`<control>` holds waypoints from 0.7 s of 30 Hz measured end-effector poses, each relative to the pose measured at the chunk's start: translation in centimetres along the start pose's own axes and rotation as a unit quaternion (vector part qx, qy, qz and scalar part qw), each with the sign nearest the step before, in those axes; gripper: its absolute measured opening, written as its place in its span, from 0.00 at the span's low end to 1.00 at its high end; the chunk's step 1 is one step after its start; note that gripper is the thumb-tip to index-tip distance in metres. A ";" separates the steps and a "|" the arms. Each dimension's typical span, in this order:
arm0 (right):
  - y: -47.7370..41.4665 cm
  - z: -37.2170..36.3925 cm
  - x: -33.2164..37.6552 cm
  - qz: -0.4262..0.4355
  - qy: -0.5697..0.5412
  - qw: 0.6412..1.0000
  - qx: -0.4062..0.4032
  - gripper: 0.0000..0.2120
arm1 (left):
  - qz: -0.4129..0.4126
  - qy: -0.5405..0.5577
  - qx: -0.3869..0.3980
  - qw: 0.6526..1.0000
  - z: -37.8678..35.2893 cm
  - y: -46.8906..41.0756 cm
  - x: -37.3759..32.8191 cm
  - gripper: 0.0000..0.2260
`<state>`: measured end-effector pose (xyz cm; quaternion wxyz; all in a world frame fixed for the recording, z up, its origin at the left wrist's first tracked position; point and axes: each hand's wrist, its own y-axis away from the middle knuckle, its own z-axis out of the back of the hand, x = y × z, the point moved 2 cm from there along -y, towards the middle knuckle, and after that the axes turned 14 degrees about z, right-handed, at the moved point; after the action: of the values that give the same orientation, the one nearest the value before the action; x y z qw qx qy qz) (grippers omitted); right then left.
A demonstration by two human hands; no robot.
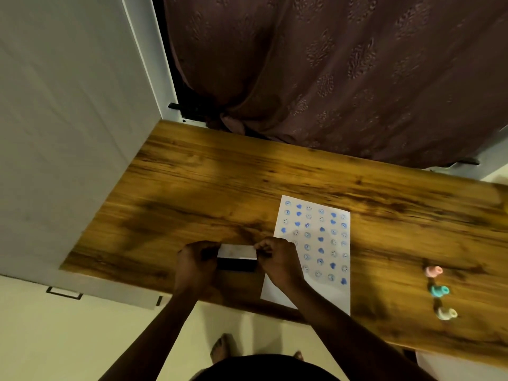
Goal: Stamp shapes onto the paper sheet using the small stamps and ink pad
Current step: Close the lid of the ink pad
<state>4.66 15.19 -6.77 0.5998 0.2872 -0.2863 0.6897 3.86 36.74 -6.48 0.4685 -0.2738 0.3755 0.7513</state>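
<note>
A white paper sheet (313, 243) lies on the wooden table (209, 182), covered with rows of blue stamped hearts and smiley faces. Left of it is the ink pad (237, 257), a small dark box with a pale lid. My left hand (196, 261) grips its left end and my right hand (279, 259) grips its right end, fingers pinched at the lid's edge. Three small stamps lie at the right: pink (433, 271), teal (439, 291) and cream (446, 314).
A maroon curtain (343, 72) hangs behind the table's far edge. A white cabinet or wall (68, 133) stands on the left. The table's near edge runs just below my wrists, with pale floor (82, 339) and my feet under it.
</note>
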 end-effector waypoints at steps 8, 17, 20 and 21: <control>0.9 -0.5 0.1 -0.018 0.028 0.999 0.013 0.09 | 0.072 0.017 -0.025 0.997 -0.2 0.0 0.4 0.11; 1.9 -1.0 1.2 -0.028 0.003 1.000 -0.001 0.10 | 0.043 -0.019 0.013 0.999 -0.2 0.2 0.4 0.13; 2.2 -1.2 1.3 -0.035 0.004 0.999 -0.001 0.10 | 0.046 -0.030 0.023 0.998 -0.4 0.1 0.9 0.13; 2.3 -1.3 1.4 -0.037 0.001 0.999 -0.002 0.11 | 0.044 -0.030 0.018 0.998 -0.4 0.0 1.1 0.13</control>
<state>2.12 16.75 -6.74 0.6259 0.2959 -0.2758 0.6668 3.38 36.95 -7.54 0.4509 -0.2256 0.3868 0.7722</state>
